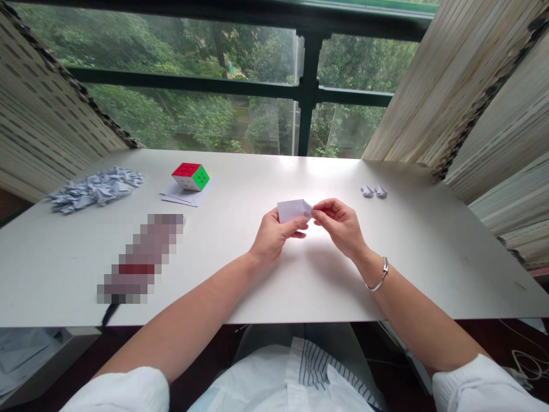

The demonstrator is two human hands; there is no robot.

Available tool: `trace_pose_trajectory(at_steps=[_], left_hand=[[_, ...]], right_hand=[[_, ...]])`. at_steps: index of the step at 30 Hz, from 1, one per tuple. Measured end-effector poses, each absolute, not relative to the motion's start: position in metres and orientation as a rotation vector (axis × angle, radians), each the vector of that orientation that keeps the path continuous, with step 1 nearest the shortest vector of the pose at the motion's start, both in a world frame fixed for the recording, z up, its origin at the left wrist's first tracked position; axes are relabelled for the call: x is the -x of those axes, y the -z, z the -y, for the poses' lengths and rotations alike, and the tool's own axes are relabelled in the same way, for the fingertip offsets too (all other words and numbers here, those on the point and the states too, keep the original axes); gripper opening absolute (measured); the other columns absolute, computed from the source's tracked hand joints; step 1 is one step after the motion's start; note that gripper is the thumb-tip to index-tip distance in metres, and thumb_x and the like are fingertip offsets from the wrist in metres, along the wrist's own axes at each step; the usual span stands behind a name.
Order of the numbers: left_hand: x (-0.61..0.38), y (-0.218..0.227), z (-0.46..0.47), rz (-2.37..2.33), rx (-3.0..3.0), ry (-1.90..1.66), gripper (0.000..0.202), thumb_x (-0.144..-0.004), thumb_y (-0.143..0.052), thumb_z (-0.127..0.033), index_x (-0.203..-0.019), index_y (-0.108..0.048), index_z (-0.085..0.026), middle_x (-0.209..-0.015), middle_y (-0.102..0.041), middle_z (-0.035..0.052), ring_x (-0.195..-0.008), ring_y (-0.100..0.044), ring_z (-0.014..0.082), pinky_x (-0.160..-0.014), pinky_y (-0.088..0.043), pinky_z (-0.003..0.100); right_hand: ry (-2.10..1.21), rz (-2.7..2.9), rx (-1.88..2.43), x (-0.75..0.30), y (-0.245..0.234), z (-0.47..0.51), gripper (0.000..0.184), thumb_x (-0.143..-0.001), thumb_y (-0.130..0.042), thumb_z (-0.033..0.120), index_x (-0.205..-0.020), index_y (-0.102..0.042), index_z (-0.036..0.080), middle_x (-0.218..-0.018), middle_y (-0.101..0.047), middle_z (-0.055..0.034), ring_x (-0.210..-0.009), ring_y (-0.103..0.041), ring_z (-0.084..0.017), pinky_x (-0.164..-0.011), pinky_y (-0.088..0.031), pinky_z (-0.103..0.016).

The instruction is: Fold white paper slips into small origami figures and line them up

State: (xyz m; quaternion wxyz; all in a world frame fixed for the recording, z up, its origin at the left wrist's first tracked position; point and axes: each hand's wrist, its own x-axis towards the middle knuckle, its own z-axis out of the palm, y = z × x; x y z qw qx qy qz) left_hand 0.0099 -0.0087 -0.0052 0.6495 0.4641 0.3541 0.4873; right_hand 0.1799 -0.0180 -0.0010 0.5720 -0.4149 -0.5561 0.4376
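Observation:
A small piece of folded white paper (pixel 291 211) is held above the middle of the white table (pixel 240 171). My left hand (pixel 273 236) grips its lower part between thumb and fingers. My right hand (pixel 339 225) pinches its pointed right end with the fingertips. A silver bangle (pixel 380 276) circles my right wrist. The paper's inner folds are hidden by my fingers. Two small folded paper shapes (pixel 374 191) lie on the table to the right of my right hand.
A heap of folded paper pieces (pixel 96 189) lies at the far left, and a red-and-green puzzle cube (pixel 191 176) stands on white sheets (pixel 187 195). A pixelated object (pixel 141 257) lies nearer. A window with dark frames (pixel 309 86) borders the table's back edge.

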Motion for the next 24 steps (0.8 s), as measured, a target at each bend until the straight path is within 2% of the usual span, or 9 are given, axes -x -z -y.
trace_pose_trajectory(at_steps=[7, 12, 17, 20, 24], left_hand=[[-0.006, 0.004, 0.006, -0.888, -1.164, -1.154, 0.032, -0.065, -0.083, -0.03, -0.09, -0.071, -0.013, -0.08, -0.069, 0.0045, -0.07, -0.064, 0.0158, -0.066, -0.053, 0.03], [-0.001, -0.001, 0.006, -0.97, -1.361, -1.094, 0.022, -0.069, -0.079, -0.027, -0.084, -0.069, -0.014, -0.069, -0.065, 0.0015, -0.064, -0.058, 0.0136, -0.061, -0.048, 0.027], [0.005, -0.002, 0.002, -0.994, -1.514, -1.027, 0.015, -0.072, -0.074, -0.025, -0.081, -0.069, -0.015, -0.068, -0.062, -0.0003, -0.062, -0.055, 0.0117, -0.057, -0.042, 0.024], [0.003, -0.003, 0.001, -0.986, -1.445, -1.093, 0.02, -0.069, -0.077, -0.024, -0.084, -0.067, -0.015, -0.068, -0.061, -0.0014, -0.062, -0.054, 0.011, -0.057, -0.041, 0.024], [-0.003, -0.001, 0.002, -0.878, -1.206, -1.173, 0.038, -0.065, -0.082, -0.027, -0.096, -0.064, -0.015, -0.081, -0.067, 0.0013, -0.071, -0.06, 0.0128, -0.067, -0.049, 0.026]], right_hand=[[-1.059, 1.476, 1.019, -0.185, 0.001, 0.017, 0.027, -0.08, -0.073, 0.043, -0.091, -0.061, 0.021, -0.084, -0.065, -0.0011, -0.076, -0.061, -0.014, -0.069, -0.05, -0.028], [-1.1, 1.573, 1.04, -0.189, -0.001, 0.015, 0.027, -0.08, -0.072, 0.044, -0.089, -0.065, 0.02, -0.084, -0.067, -0.0024, -0.073, -0.061, -0.014, -0.067, -0.05, -0.028], [-1.181, 1.546, 1.165, -0.189, -0.004, 0.017, 0.03, -0.078, -0.073, 0.047, -0.088, -0.068, 0.019, -0.084, -0.069, -0.0036, -0.074, -0.064, -0.015, -0.064, -0.051, -0.028], [-1.235, 1.428, 1.21, -0.187, -0.007, 0.019, 0.033, -0.075, -0.075, 0.049, -0.084, -0.066, 0.018, -0.078, -0.069, -0.003, -0.074, -0.068, -0.016, -0.061, -0.053, -0.026], [-1.305, 1.264, 1.179, -0.186, -0.009, 0.019, 0.037, -0.071, -0.078, 0.051, -0.081, -0.064, 0.018, -0.078, -0.07, -0.0027, -0.075, -0.071, -0.018, -0.061, -0.055, -0.026]])
